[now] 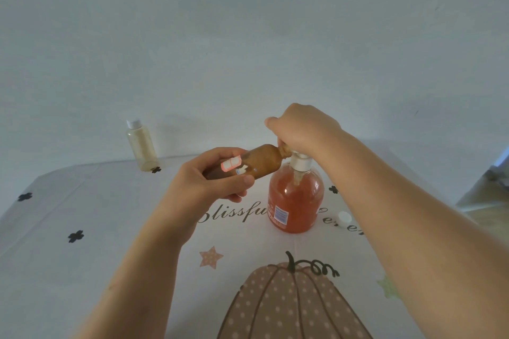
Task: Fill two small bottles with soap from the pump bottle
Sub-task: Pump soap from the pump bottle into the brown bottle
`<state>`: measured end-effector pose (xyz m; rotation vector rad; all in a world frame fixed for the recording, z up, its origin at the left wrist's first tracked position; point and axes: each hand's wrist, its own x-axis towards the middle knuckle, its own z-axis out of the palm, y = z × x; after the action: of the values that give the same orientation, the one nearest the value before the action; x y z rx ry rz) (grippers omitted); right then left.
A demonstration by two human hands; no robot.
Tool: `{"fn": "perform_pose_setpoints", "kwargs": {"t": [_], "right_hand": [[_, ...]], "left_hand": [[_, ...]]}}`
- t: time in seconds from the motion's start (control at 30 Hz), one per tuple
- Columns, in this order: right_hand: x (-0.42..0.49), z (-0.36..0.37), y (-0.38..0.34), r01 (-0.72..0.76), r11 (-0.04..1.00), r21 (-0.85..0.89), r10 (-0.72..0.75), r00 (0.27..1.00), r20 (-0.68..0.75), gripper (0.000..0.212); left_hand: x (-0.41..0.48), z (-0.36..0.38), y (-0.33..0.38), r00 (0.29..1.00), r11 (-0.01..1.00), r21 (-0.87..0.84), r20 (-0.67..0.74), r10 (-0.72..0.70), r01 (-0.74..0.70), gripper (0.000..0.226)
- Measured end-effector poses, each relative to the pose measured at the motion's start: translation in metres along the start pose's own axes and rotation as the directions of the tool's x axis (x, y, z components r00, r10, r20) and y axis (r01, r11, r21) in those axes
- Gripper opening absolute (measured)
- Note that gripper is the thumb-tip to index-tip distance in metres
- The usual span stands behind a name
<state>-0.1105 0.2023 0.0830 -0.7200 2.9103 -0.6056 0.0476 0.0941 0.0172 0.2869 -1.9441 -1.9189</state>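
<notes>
A clear pump bottle (296, 198) of orange soap stands mid-table with a white collar. My right hand (303, 129) is curled over its pump head, hiding the nozzle. My left hand (209, 181) grips a small brownish bottle (264, 161) tilted on its side, its open mouth up against the pump spout under my right hand. A pink-and-white sticker shows on its side. A second small bottle (141, 146), pale with a white cap on, stands upright at the back left.
A loose white cap (344, 218) lies on the table right of the pump bottle. The tablecloth (82, 228) has a pumpkin print, lettering and black flower marks. A plain wall rises behind the table's far edge.
</notes>
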Motion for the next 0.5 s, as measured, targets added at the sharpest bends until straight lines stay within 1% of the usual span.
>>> {"fn": "perform_pose_setpoints", "kwargs": {"t": [0.13,0.27,0.5], "right_hand": [[-0.002,-0.007,-0.003,0.02,1.0,-0.016,-0.02,0.999,-0.036,0.037],[-0.002,-0.014,-0.006,0.045,0.996,-0.073,-0.051,0.996,-0.075,0.037],[-0.004,-0.013,-0.006,0.01,1.0,-0.022,-0.01,1.0,-0.024,0.036]], "left_hand": [[0.0,0.002,0.003,1.0,1.0,-0.021,-0.008,0.021,-0.021,0.039],[-0.003,0.004,0.006,0.999,0.998,-0.029,-0.017,0.047,-0.047,0.032],[-0.003,0.004,0.007,0.999,0.999,-0.015,-0.03,0.038,-0.038,0.032]]}}
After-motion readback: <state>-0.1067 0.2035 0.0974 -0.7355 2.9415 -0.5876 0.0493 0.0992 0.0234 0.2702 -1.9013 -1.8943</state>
